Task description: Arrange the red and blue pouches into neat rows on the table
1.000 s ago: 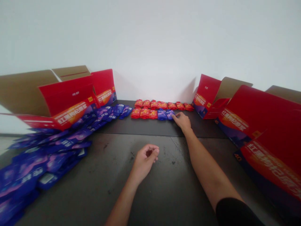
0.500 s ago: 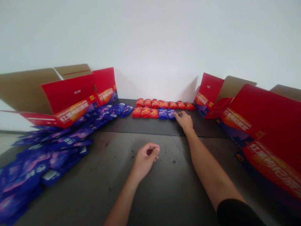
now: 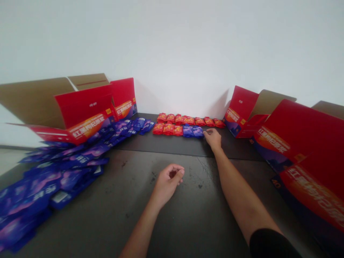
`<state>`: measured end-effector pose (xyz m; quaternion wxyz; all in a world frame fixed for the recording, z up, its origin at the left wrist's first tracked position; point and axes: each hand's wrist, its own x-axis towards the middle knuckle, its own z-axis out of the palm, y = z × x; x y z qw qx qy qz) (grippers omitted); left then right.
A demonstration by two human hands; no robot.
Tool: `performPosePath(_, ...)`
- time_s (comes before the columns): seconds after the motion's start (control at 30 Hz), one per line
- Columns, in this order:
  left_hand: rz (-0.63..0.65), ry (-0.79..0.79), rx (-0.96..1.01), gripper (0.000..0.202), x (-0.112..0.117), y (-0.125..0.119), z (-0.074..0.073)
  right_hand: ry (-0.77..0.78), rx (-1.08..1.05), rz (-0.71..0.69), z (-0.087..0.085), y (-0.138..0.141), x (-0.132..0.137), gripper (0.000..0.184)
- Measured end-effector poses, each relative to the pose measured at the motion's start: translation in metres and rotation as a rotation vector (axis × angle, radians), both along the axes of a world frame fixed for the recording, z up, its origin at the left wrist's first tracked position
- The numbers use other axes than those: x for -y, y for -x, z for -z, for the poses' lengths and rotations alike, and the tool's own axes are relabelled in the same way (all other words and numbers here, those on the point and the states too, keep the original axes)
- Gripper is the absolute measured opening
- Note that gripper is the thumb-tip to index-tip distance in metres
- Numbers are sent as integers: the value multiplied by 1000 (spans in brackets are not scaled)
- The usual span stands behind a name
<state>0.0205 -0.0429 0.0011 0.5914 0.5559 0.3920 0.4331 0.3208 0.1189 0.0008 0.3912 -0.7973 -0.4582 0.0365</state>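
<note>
My right hand reaches far across the dark table, fingertips touching the rightmost blue sachet in the near row; its fingers are curled with nothing gripped that I can see. Beside that sachet lies another blue one, then three red sachets. A back row of several red sachets runs along the wall. My left hand rests mid-table in a loose fist, thumb against the fingers, nothing visible in it.
A large heap of blue sachets spreads over the left side. Open red cartons stand at the left, at the back right and along the right edge. A white wall closes the back.
My right hand has slid slightly right along the near row, staying at the last blue sachet. The left hand has kept still. The view has shifted a little.
</note>
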Motion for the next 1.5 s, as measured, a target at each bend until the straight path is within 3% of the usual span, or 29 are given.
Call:
performPosePath(0.37, 1, 10, 3, 27, 1, 0, -1, 14, -16, -4, -2, 1, 1, 31)
performPosePath(0.63, 8, 11, 7, 26, 1, 0, -1, -76, 4, -30, 4, 1, 1, 31)
performPosePath(0.77, 4, 16, 13, 25, 1, 0, -2, -248, 34, 18, -6, 8, 6, 42)
performPosePath(0.87, 2, 17, 29, 25, 1, -1, -3, -483, 106, 55, -30, 25, 10, 44)
performPosePath(0.93, -8, 7, 42, 25, 1, -3, -2, -610, 146, 5, -53, 46, 16, 43)
performPosePath(1.03, -25, -9, 73, 25, 0, -6, 2, -700, 152, -220, -93, 97, 35, 42)
performPosePath(1.1, -25, -15, 96, 24, -1, -9, 4, -657, 109, -459, -115, 143, 55, 39)
performPosePath(1.17, -39, -11, 90, 21, -3, -10, 7, -497, 66, -794, -127, 194, 74, 35)
performPosePath(1.23, -54, -9, 105, 17, -6, -11, 10, -245, 84, -1134, -127, 248, 89, 30)
performPosePath(1.3, -46, 12, 174, 13, -8, -13, 13, -35, 191, -1345, -116, 299, 95, 26)
performPosePath(1.4, -51, 53, 237, 13, -12, -17, 20, 61, 376, -1378, -91, 361, 89, 29)
performPosePath(1.5, -130, 110, 240, 20, -16, -21, 24, 47, 419, -1291, -72, 394, 76, 32)
